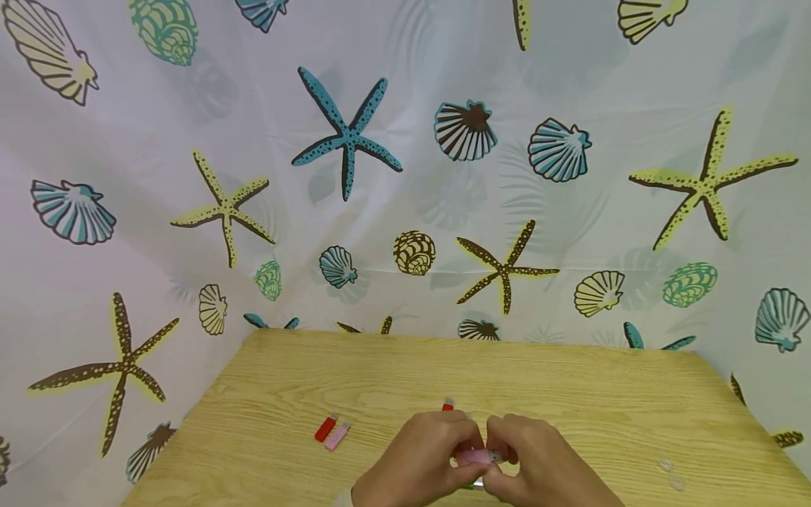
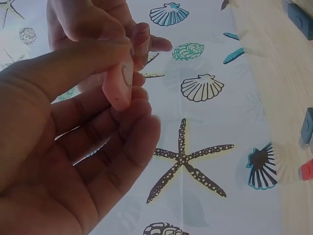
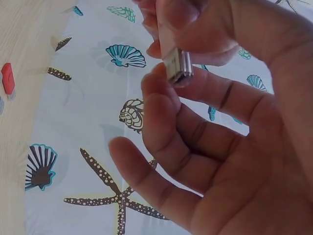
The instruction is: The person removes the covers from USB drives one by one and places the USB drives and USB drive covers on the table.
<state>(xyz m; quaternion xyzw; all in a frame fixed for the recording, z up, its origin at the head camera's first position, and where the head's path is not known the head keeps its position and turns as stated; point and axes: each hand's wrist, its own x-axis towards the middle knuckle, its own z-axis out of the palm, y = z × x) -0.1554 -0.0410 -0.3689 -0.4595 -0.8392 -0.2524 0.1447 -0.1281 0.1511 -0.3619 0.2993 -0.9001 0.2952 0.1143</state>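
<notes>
A pink USB flash drive (image 1: 474, 457) with a bare metal plug is held between both hands, low in the head view. My left hand (image 1: 421, 451) pinches its pink body between thumb and fingers; the left wrist view shows the rounded pink end (image 2: 116, 90). At the plug end, my right hand (image 1: 538, 458) has its curled index finger and thumb around the metal. The right wrist view shows the metal plug (image 3: 177, 67) against the index finger. Part of the drive is hidden by fingers. Below the hands, a green and silver piece (image 1: 475, 484) partly shows.
On the wooden table (image 1: 285, 373), a red USB flash drive (image 1: 326, 427) lies beside a pink one (image 1: 337, 436) at left. Another red drive (image 1: 448, 405) shows behind my hands. Two small clear pieces (image 1: 676, 483) lie at right. Shell-patterned cloth (image 1: 405, 211) surrounds the table.
</notes>
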